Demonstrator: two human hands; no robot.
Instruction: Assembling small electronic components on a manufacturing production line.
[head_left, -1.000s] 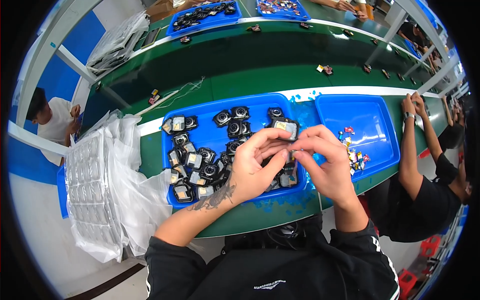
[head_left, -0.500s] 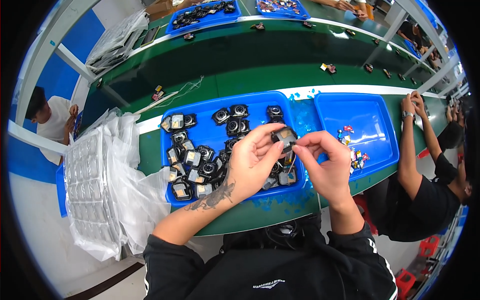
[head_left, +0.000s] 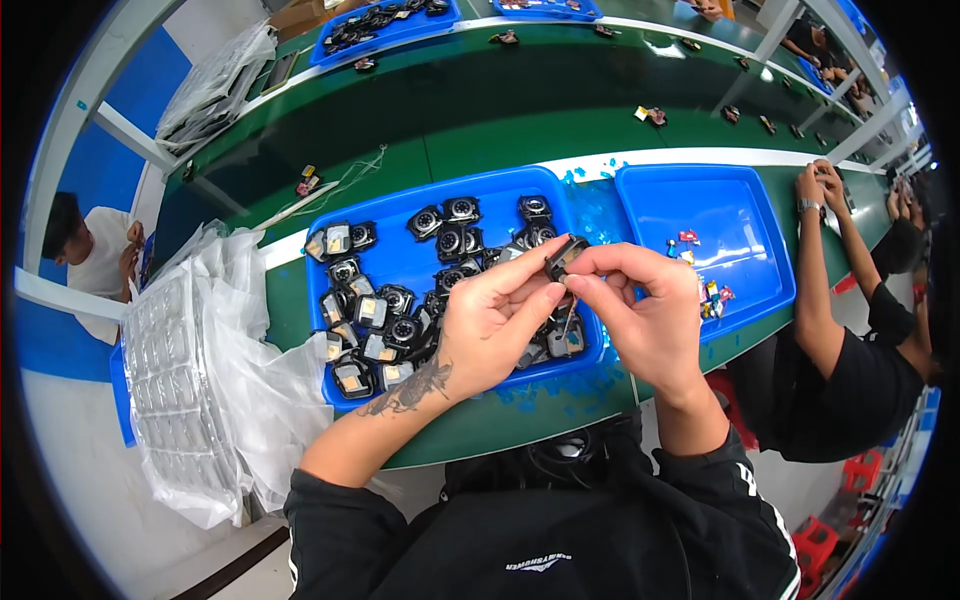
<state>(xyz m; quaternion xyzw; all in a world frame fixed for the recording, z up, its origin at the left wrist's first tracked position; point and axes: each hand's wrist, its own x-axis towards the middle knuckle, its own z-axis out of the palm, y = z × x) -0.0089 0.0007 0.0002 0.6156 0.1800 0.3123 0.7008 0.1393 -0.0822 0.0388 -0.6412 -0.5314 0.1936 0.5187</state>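
Observation:
My left hand point(head_left: 490, 325) holds a black smartwatch case point(head_left: 567, 258) above the right part of a blue tray point(head_left: 400, 240). The case is tilted nearly on edge, between thumb and fingers. My right hand point(head_left: 650, 310) is closed in a pinch at the case's right edge; whether a smaller part lies in the pinch is hidden. A thin strand hangs below the fingertips. Many similar watch cases point(head_left: 400, 330) fill the tray beneath, some showing round black backs, others grey inner faces with tan patches. My left hand covers part of them.
To the right stands a second blue tray point(head_left: 690, 200) with small coloured parts point(head_left: 715, 298). Blue scraps point(head_left: 595, 225) litter the bench between the trays. Clear plastic trays and film point(head_left: 190, 380) stack at the left. Beyond runs a green conveyor point(head_left: 480, 120). A co-worker's arms point(head_left: 820, 250) are at right.
The watch case has turned from showing its grey inner face to standing nearly on edge. My right fingers have shifted closer around it. The whole view has moved slightly.

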